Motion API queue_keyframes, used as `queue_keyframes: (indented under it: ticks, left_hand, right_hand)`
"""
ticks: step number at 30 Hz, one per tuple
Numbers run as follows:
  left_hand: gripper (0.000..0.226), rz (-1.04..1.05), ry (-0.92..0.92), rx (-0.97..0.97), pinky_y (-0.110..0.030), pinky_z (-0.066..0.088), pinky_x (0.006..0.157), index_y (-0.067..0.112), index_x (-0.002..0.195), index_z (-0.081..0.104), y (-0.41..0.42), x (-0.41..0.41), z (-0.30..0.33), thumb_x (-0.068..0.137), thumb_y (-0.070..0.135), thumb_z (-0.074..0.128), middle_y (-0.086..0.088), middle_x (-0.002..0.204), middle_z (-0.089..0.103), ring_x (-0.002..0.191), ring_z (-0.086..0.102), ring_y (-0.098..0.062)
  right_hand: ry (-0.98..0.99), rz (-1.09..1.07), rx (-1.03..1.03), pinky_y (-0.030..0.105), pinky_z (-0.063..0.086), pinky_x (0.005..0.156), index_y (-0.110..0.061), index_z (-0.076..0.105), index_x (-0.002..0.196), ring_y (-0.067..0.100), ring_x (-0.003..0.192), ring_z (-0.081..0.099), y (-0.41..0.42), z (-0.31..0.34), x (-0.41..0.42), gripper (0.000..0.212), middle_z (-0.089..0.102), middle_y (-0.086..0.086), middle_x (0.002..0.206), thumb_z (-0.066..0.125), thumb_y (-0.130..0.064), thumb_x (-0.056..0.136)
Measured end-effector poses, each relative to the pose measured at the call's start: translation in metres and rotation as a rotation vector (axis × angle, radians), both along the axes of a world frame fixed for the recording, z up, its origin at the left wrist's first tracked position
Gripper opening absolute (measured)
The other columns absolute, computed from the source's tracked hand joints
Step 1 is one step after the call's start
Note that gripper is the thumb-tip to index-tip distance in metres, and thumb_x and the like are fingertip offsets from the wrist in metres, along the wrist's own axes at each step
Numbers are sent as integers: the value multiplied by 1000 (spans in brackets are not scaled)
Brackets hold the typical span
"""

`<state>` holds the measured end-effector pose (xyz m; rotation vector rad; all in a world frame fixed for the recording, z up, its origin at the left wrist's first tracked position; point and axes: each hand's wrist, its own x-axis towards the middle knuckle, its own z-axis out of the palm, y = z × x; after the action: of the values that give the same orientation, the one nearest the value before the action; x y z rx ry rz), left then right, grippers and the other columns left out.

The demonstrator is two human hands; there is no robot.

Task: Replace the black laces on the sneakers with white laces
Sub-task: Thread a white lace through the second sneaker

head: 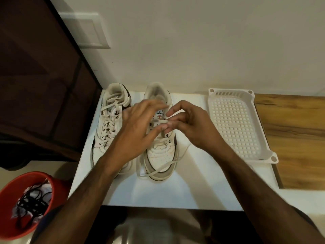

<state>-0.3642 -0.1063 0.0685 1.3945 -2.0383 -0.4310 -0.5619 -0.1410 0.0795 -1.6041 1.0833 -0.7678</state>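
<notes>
Head view: sneakers toes toward wearer.

left hand blurs and hides the right sneaker's upper eyelets.

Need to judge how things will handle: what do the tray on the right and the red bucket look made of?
The tray looks like matte white moulded plastic: a grid of punched holes, slotted walls, rounded corner tabs. The bucket also looks plastic, red with a slight sheen on its smooth thin rim, though blur leaves that less sure.
</notes>
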Motion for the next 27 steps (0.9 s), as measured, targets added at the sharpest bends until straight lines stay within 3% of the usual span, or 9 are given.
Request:
queue_keyframes:
  ticks: [3, 6, 10, 13, 16, 21, 23, 27]
  left_hand:
    - [38, -53, 196, 76, -27, 53, 81, 21, 131, 63, 0, -1, -4, 94, 16, 72, 17, 108, 65, 88, 66, -10]
    - [20, -25, 206, 32, -14, 49, 62, 13, 107, 75, -3, 2, -5, 89, 5, 76, 20, 85, 63, 64, 64, -6]
    - [12, 65, 150, -1, -6, 45, 66, 11, 100, 80, -9, 14, -8, 90, 9, 75, 12, 81, 67, 74, 61, 7]
    - [11, 111, 106, 44, -5, 42, 76, 12, 101, 80, -13, 25, -16, 92, 13, 74, 5, 89, 68, 84, 61, 4]
    - [12, 104, 57, 64, -4, 39, 80, 13, 100, 81, -14, 24, -21, 89, 12, 77, 3, 93, 62, 87, 58, 0]
    - [16, 92, 30, 63, -3, 39, 76, 14, 100, 82, -13, 23, -21, 85, 9, 80, 5, 87, 62, 82, 57, -3]
    - [16, 68, 34, 87, -9, 44, 75, 15, 101, 81, -11, 20, -22, 86, 9, 80, 6, 87, 62, 83, 60, -4]
    - [11, 33, -20, 121, -34, 55, 73, 19, 97, 81, -9, 5, -29, 86, 18, 81, 8, 88, 62, 82, 63, -9]
  right_hand:
    - [-3, -56, -62, 34, 60, 78, -7, 59, 92, 16, 70, 76, 7, 1, 10, 16, 77, 4, 72, 75, -7, 90]
    - [-34, -112, -30, 24, 56, 65, -8, 59, 85, 20, 61, 74, 8, 2, 14, 21, 74, 7, 66, 79, -12, 87]
    - [87, -152, 51, 26, 57, 65, -9, 62, 88, 15, 63, 72, 3, -4, 12, 25, 74, 3, 71, 70, -32, 95]
    - [427, -187, 28, 26, 52, 67, -20, 62, 84, 3, 71, 66, 3, -21, 12, 25, 70, -9, 76, 74, -42, 89]
    - [474, -229, 78, 33, 53, 68, -21, 56, 85, 10, 76, 65, 8, -29, 22, 37, 66, -8, 79, 76, -52, 82]
    - [560, -228, 94, 36, 55, 73, -17, 59, 90, 14, 81, 65, 7, -32, 25, 28, 65, -6, 84, 76, -39, 83]
    - [520, -234, 111, 34, 56, 74, -15, 65, 85, 13, 80, 65, 5, -31, 21, 19, 67, -6, 79, 77, -29, 81]
    - [474, -202, 117, 17, 50, 63, -17, 69, 81, 5, 74, 67, 0, -30, 11, 17, 70, -7, 74, 82, -28, 81]
